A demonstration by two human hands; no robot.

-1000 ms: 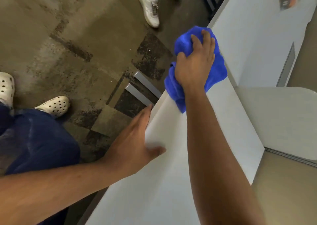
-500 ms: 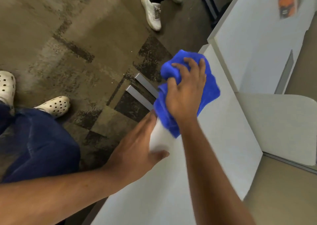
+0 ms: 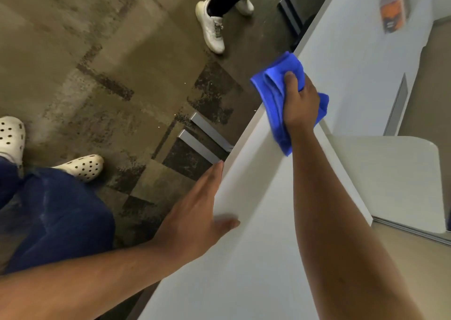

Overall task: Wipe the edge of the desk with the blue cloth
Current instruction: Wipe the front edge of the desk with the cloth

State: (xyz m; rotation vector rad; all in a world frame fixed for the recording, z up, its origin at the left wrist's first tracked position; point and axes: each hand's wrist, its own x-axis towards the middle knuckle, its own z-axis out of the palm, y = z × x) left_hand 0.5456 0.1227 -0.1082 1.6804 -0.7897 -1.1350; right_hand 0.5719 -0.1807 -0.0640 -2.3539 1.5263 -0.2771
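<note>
From the head camera, looking down: my right hand [image 3: 301, 102] sits right of centre in the upper half of the frame, fingers curled and pinching a bunched blue cloth [image 3: 273, 92], thumb pressed onto its top fold. The cloth is draped over the edge [image 3: 246, 129] of the white tabletop [image 3: 256, 222], part hanging on the floor side, part lying on the top face. My left hand [image 3: 197, 212] is lower, near the middle of the frame, fingers spread and flat along that same edge, thumb resting on the top, holding nothing and bracing me

To wipe well, I judge I should keep the cloth wrapped round the lip so both the top face and the side face get contact, press evenly through the palm instead of just the thumb, and run in long strokes along the edge line. The loose tail toward the lower part of the cloth may flap; gathering it in would help. Someone's white shoes [image 3: 212, 29] stand on the carpet [image 3: 97, 63] at top centre, well apart from the stroke
</note>
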